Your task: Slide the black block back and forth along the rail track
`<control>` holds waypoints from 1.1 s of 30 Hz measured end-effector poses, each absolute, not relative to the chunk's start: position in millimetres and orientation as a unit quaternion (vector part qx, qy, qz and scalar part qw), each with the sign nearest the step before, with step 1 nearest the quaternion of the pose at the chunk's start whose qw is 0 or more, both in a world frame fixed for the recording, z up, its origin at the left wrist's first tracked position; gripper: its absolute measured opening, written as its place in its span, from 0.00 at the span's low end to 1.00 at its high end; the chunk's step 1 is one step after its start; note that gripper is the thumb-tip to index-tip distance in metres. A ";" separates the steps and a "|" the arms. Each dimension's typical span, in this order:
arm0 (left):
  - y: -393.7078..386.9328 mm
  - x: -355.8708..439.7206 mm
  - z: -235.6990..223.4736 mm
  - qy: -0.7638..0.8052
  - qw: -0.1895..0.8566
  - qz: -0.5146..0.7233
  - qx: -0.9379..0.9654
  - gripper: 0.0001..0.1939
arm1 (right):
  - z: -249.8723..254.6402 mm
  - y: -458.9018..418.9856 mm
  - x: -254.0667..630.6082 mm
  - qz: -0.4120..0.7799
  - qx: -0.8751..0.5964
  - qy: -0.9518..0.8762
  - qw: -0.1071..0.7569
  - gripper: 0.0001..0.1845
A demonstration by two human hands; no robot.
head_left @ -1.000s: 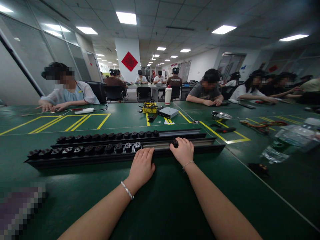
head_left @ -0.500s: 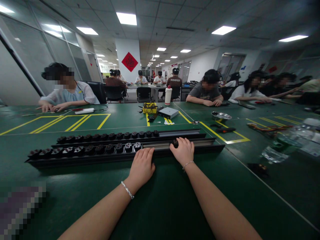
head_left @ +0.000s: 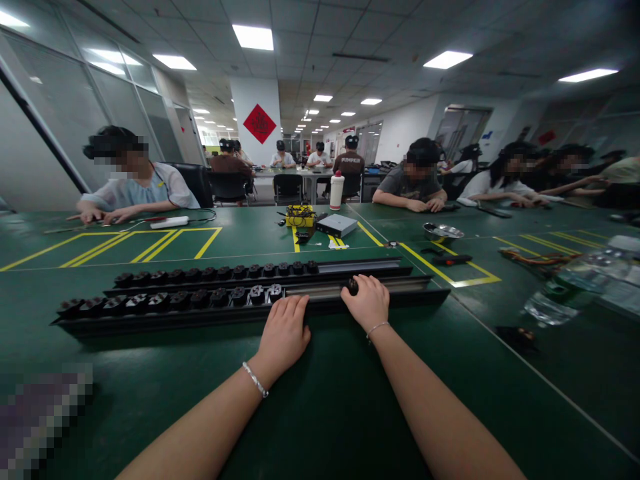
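Note:
Two long black rails [head_left: 200,321] lie side by side across the green table. A row of small black round modules [head_left: 219,297], some with pale metallic tops, fills the left stretch of the near one; they look like socket modules. My left hand [head_left: 285,328] is curled over the near rail's front wall, just right of the last seated module. In my right hand [head_left: 369,303], farther right on the same rail, a black round module [head_left: 353,287] is pinched between thumb and fingers, over the open channel. Its underside is hidden.
Behind the rails are a grey box [head_left: 337,225], a yellow block with black cables [head_left: 300,216] and a white bottle [head_left: 337,191]. To the right lie a metal bowl [head_left: 443,231], a clear water bottle [head_left: 565,293] and a dark part [head_left: 517,339]. Several people sit across the table.
My right hand and the module have shifted very slightly to the right. My left hand stays in place on the rail.

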State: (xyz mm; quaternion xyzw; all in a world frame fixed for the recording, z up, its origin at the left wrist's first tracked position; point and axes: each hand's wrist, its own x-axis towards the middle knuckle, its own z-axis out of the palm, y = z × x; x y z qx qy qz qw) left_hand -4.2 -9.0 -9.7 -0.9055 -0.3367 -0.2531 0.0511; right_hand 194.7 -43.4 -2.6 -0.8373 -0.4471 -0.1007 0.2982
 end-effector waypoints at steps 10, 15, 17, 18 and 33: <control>-9.0 -4.6 -9.1 -0.338 0.050 -0.250 -0.906 0.28 | -3.5 -43.4 198.2 -0.105 -0.834 -0.448 0.304 0.23; -9.3 -4.6 -8.4 -0.338 0.045 -0.250 -0.906 0.28 | -3.7 -44.3 200.6 -0.107 -0.829 -0.452 0.313 0.21; -9.7 -4.6 -8.3 -0.337 0.044 -0.249 -0.907 0.28 | -4.4 -44.2 200.6 -0.111 -0.829 -0.451 0.311 0.22; -9.9 -4.5 -8.2 -0.337 0.044 -0.249 -0.907 0.28 | -4.7 -44.2 200.5 -0.114 -0.829 -0.451 0.310 0.22; -10.0 -4.7 -8.5 -0.338 0.042 -0.252 -0.906 0.28 | -3.9 -44.2 200.7 -0.118 -0.829 -0.454 0.304 0.22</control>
